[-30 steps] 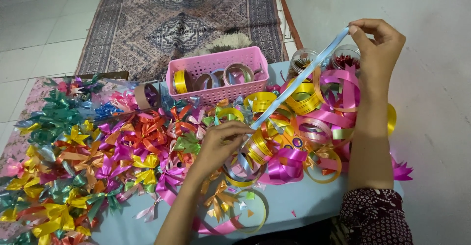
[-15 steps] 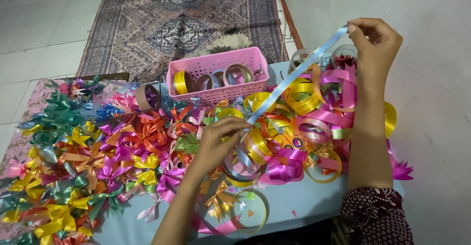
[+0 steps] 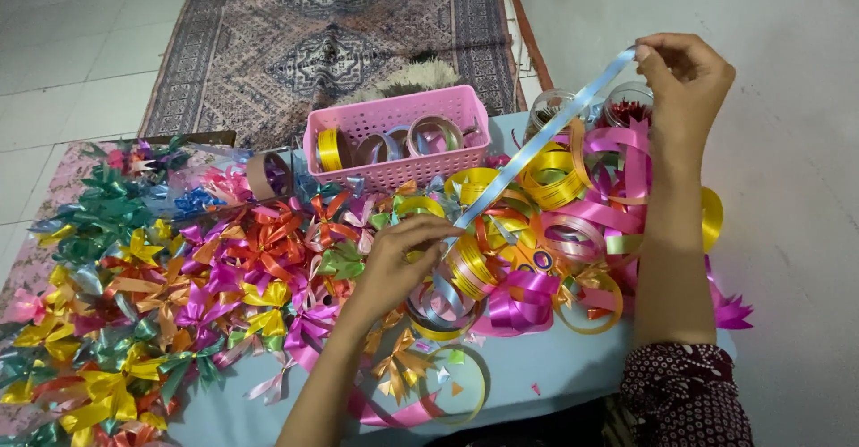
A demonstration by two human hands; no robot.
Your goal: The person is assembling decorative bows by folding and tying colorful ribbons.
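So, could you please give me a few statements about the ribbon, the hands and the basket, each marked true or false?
1. The right hand pinches the upper end of the light blue ribbon. True.
2. The light blue ribbon hangs slack in a loop. False: it runs in a straight diagonal line between the two hands.
3. The left hand is at the ribbon's lower end, over the ribbon rolls. True.
4. The pink basket is empty. False: it holds several ribbon rolls, one of them yellow.
5. The finished bows are piled on the right side of the table. False: they lie on the left.
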